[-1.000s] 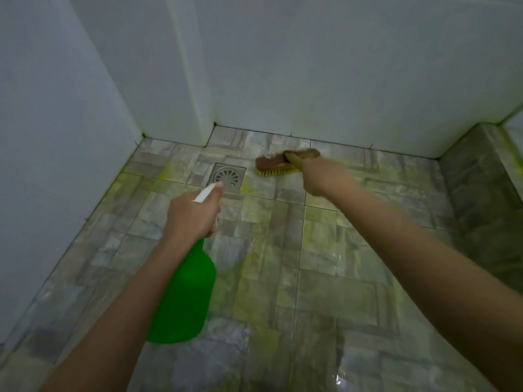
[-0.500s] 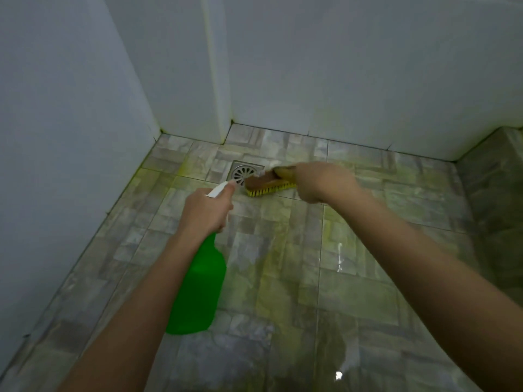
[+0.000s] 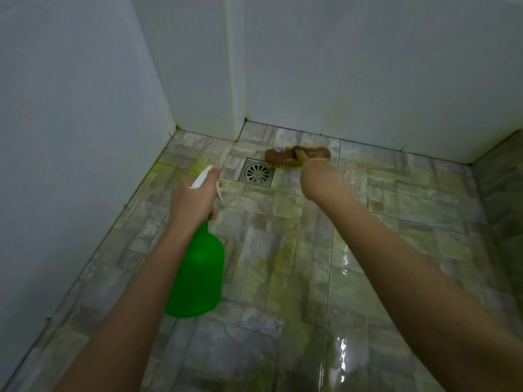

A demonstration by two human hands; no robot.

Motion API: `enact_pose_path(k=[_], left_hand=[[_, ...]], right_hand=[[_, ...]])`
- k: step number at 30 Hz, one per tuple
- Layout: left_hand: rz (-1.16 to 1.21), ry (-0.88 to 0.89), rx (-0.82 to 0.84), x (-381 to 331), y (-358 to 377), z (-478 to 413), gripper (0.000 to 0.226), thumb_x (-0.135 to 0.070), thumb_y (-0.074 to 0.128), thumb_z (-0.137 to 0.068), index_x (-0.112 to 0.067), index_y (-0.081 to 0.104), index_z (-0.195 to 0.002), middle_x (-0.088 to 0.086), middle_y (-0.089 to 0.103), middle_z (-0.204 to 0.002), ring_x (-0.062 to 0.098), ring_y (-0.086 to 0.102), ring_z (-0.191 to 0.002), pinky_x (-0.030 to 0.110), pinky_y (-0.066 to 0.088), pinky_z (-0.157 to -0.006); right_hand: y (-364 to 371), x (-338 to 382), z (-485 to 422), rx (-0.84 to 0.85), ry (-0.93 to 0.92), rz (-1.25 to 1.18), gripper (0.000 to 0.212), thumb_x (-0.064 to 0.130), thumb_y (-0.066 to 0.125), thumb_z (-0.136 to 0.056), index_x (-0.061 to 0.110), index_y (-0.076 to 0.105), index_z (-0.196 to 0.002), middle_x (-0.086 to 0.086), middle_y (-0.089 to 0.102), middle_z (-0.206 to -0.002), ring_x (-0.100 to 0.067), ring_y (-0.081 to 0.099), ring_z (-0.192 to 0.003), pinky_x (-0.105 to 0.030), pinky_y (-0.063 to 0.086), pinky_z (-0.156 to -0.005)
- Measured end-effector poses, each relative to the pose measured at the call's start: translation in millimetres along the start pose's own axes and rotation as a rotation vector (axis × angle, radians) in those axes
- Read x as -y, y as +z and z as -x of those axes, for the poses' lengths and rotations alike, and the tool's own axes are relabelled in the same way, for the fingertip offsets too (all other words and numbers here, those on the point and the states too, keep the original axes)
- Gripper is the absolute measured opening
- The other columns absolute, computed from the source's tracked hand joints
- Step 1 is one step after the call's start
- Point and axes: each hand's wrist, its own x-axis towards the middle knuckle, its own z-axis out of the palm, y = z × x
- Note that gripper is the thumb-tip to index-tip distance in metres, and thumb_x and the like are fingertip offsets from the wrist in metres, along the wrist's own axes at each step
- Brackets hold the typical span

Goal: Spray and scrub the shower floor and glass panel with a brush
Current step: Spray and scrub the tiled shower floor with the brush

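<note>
My right hand (image 3: 321, 181) grips the handle of a brown scrub brush (image 3: 297, 157) with yellow bristles. The brush lies bristles-down on the stone-pattern shower floor (image 3: 283, 250), just right of the round metal drain (image 3: 257, 173) and near the back wall. My left hand (image 3: 195, 199) holds the white trigger head of a green spray bottle (image 3: 198, 275). The bottle hangs below that hand, over the left side of the floor. Its nozzle points toward the far left corner. The floor shows yellow-green stains and wet glare at the front.
White tiled walls (image 3: 368, 80) close the floor at the left and back, with a protruding wall corner (image 3: 235, 80) at the back left. A raised stone-tiled ledge (image 3: 501, 193) runs along the right side.
The brush has slid away from me toward the back wall, now just right of the drain. My left hand keeps the bottle in much the same pose.
</note>
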Motion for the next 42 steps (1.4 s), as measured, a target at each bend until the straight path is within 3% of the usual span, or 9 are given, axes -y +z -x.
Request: enact_pose_path(k=[4,13,17,23,27,33,36,38,42], left_hand=[[0.023,-0.030,0.008,2,-1,-4,0.050,-0.059,0.055,-0.095,-0.013,0.075,-0.102,0.010,0.076,-0.104,0.008,0.049,-0.033,0.022,0.045,-0.044],[0.023,0.005,0.009,2,-6,-10,0.050,-0.061,0.054,-0.095,-0.015,0.075,-0.100,0.011,0.077,-0.101,0.006,0.050,-0.034,0.017,0.045,-0.042],[-0.001,0.024,-0.004,2,-4,-11,0.055,-0.060,0.054,-0.096,-0.009,0.076,-0.102,0.020,0.074,-0.097,0.003,0.049,-0.032,0.012,0.041,-0.038],[0.042,0.011,-0.049,5,-12,-16,0.057,-0.066,0.054,-0.093,-0.013,0.071,-0.110,0.010,0.076,-0.098,0.004,0.051,-0.034,0.017,0.043,-0.041],[0.088,0.004,-0.074,8,-18,-22,0.056,-0.068,0.055,-0.091,-0.017,0.071,-0.111,0.007,0.077,-0.097,0.009,0.052,-0.036,0.028,0.046,-0.053],[0.177,-0.004,-0.128,14,-42,-18,0.031,-0.056,0.060,-0.095,-0.030,0.071,-0.082,0.004,0.077,-0.089,0.015,0.049,-0.037,0.035,0.048,-0.060],[0.213,-0.016,-0.124,16,-53,-20,0.031,-0.050,0.059,-0.098,-0.028,0.071,-0.080,-0.004,0.077,-0.084,0.009,0.045,-0.031,0.030,0.044,-0.055],[0.206,-0.030,-0.134,19,-56,-20,0.034,-0.052,0.059,-0.097,-0.024,0.072,-0.083,-0.005,0.077,-0.086,0.008,0.045,-0.032,0.029,0.043,-0.054],[0.188,-0.052,-0.166,24,-67,-15,0.069,-0.073,0.060,-0.075,-0.014,0.073,-0.107,0.001,0.078,-0.092,0.012,0.050,-0.034,0.031,0.047,-0.056]], right_hand=[[21,14,62,0.014,-0.131,0.042,0.062,-0.003,0.032,-0.094,0.013,0.018,-0.153,-0.007,0.031,-0.153,-0.028,0.061,-0.104,-0.036,0.047,-0.073],[3,32,-17,-0.046,-0.021,-0.022,0.060,-0.001,0.036,-0.095,0.012,0.022,-0.151,-0.014,0.044,-0.142,-0.028,0.062,-0.097,-0.036,0.047,-0.072],[24,44,13,-0.042,-0.166,0.100,0.060,-0.001,0.037,-0.095,0.009,0.021,-0.151,-0.004,0.035,-0.151,-0.018,0.052,-0.064,-0.032,0.045,-0.064],[-19,50,-63,-0.020,-0.011,0.017,0.038,0.002,0.040,-0.095,0.004,0.049,-0.132,-0.012,0.055,-0.125,-0.028,0.062,-0.096,-0.033,0.043,-0.066],[16,66,-34,-0.057,-0.178,0.039,0.059,-0.001,0.042,-0.093,0.008,0.026,-0.149,-0.006,0.036,-0.150,-0.021,0.055,-0.070,-0.030,0.040,-0.051],[-25,77,-64,-0.045,-0.096,-0.034,0.051,0.005,0.041,-0.095,0.006,0.031,-0.145,-0.017,0.039,-0.145,-0.030,0.054,-0.118,-0.037,0.047,-0.080],[13,78,-7,-0.053,-0.224,0.038,0.062,-0.001,0.038,-0.095,0.007,0.015,-0.152,-0.015,0.038,-0.147,-0.024,0.061,-0.082,-0.032,0.046,-0.060],[26,77,-2,-0.067,-0.238,0.030,0.073,-0.006,0.037,-0.093,0.011,0.001,-0.154,-0.015,0.046,-0.141,-0.018,0.047,-0.056,-0.030,0.037,-0.046],[-3,81,-49,-0.029,-0.181,-0.018,0.062,-0.003,0.039,-0.093,0.016,0.024,-0.150,-0.016,0.061,-0.104,-0.028,0.059,-0.080,-0.035,0.046,-0.065]])
